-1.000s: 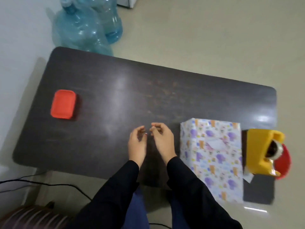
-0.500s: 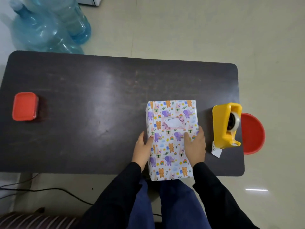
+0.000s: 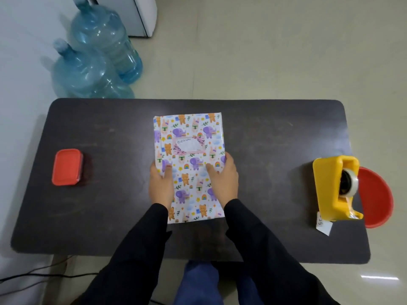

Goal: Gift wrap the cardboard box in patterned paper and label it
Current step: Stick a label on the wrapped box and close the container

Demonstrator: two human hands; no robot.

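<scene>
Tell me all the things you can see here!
wrapped box: one, white with colourful animals, table's middle
label: one, pink and white, on top of the box
table: one, dark brown, centre of view
lidded container: one, red, table's left side
tape dispenser: one, yellow, table's right side
bowl: one, red, right edge, beside the dispenser
paper scrap: one, white, at the dispenser's near end
water jugs: two, blue, floor beyond the table
cables: a few, black, floor at near left
left hand: one, black sleeve, grips the box's left side
right hand: one, black sleeve, grips the box's right side

animal-print box (image 3: 189, 168), yellow tape dispenser (image 3: 330, 188), red container (image 3: 66, 167)
</scene>
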